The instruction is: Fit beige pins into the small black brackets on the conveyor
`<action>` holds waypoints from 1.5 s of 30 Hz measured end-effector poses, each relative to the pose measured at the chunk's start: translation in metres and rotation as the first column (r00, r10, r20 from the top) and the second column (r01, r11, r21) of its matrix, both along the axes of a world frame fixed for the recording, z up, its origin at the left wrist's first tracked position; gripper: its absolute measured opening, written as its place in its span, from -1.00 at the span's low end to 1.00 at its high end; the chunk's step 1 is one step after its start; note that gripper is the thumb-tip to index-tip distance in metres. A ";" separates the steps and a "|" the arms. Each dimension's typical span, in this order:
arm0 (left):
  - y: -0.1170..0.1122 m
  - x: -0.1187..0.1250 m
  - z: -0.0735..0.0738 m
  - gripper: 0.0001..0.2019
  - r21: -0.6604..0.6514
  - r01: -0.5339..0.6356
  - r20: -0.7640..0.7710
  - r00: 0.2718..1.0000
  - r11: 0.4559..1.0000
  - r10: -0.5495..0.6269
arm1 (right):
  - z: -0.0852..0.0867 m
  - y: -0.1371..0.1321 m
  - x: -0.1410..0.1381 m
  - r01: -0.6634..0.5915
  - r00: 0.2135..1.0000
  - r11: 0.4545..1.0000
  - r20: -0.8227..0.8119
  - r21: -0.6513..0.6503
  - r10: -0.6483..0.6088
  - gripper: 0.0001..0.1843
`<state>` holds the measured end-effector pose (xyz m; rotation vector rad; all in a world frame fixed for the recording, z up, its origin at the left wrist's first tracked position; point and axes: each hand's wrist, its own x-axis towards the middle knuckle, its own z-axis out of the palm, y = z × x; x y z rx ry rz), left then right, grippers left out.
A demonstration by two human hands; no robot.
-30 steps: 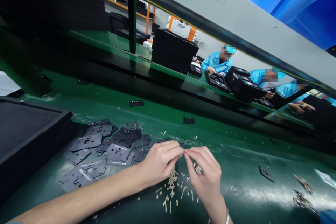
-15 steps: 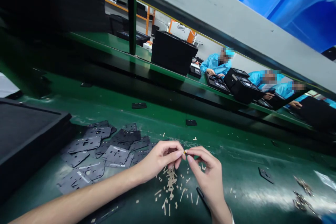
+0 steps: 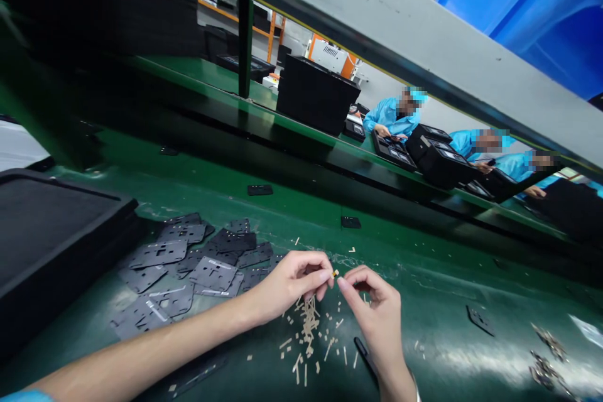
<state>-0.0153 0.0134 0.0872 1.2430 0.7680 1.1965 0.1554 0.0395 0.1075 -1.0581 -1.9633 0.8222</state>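
Since a second ago the fingertips have drawn slightly apart, so the small tan piece (image 3: 335,274) that was hidden between them now shows at the centre of the frame, a little below the middle. The left hand (image 3: 287,282) has its thumb and forefinger pinched closed on the near end of that piece, with the other fingers curled loosely beneath. The right hand (image 3: 377,309) is curled too, its forefinger and thumb tips just beside the piece's other end; whether they actually touch or grip it cannot be made out at this size. Its wrist is cut off by the bottom edge. Below the hands a scatter of tan strips (image 3: 308,326) lies on the green belt (image 3: 424,276), and a dark slender thing (image 3: 363,352) runs under the right wrist, mostly hidden. To the left of centre sits a heap of flat black plates (image 3: 202,264), overlapping so that their number is unclear. A black tray (image 3: 56,226) fills the left edge, cut off by the frame. Two small black pieces (image 3: 260,190) lie further up the belt, another black piece (image 3: 479,319) lies at lower right, and blurred metallic scraps (image 3: 546,367) sit in the lower right corner. At upper right, co-workers in blue coats (image 3: 391,116) are partly hidden behind a grey beam (image 3: 377,19) and black stacks (image 3: 315,91).
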 end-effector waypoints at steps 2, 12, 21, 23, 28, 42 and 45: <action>0.000 0.000 0.000 -0.72 0.000 -0.012 0.030 0.999 1.000 0.012 | 0.002 0.002 0.001 -0.033 0.998 0.999 0.047 0.004 0.033 -0.89; -0.002 0.001 0.005 -0.73 0.007 0.015 -0.075 0.997 1.000 -0.015 | -0.001 -0.003 0.000 -0.015 0.998 1.000 -0.067 -0.027 0.013 -0.93; -0.010 0.007 -0.001 -0.83 0.593 -0.156 -0.413 0.784 0.790 0.464 | -0.007 -0.005 -0.004 0.022 0.985 0.999 -0.168 -0.043 -0.029 -0.93; -0.010 0.007 -0.002 -0.82 0.596 -0.138 -0.437 0.772 0.791 0.463 | -0.007 -0.006 -0.004 -0.003 0.987 1.000 -0.163 -0.020 0.000 -0.93; -0.013 0.008 0.001 -0.81 0.524 -0.147 -0.438 0.798 0.839 0.414 | -0.005 -0.008 -0.006 -0.019 0.991 0.998 -0.132 0.060 0.027 -0.93; -0.001 0.003 -0.002 -0.82 0.312 -0.073 -0.800 0.518 0.947 0.303 | -0.001 0.000 0.008 0.139 0.979 0.965 -0.179 0.222 -0.100 -0.92; -0.006 0.007 0.003 -0.80 0.303 -0.056 -0.668 0.699 0.951 0.254 | -0.003 -0.002 0.003 0.088 0.996 0.908 -0.055 0.410 -0.072 -0.84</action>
